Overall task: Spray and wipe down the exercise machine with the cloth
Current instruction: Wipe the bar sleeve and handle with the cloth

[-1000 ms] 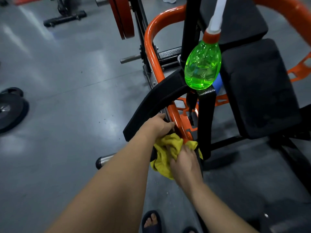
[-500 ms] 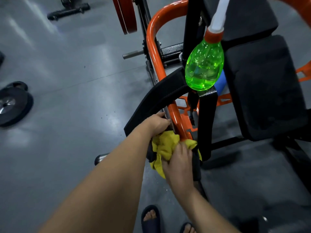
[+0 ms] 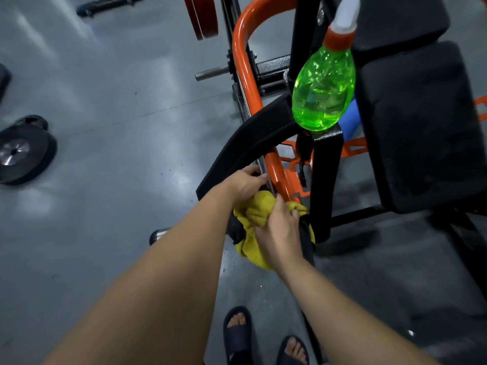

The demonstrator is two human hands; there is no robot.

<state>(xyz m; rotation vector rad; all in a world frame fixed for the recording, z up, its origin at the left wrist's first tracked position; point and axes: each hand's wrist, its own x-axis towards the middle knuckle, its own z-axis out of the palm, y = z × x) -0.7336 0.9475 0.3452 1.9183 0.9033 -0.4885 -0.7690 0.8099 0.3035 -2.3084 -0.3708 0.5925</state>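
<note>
Right hand grips yellow cloth, fingers curled into it, pressed to orange frame tube. Left hand just above, fingers curled over black pad edge. Green spray bottle farther up the exercise machine, beyond both hands.

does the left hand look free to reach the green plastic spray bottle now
Probably yes: the left hand only grips the black pad, the green plastic spray bottle sits above it, nothing between.
</note>
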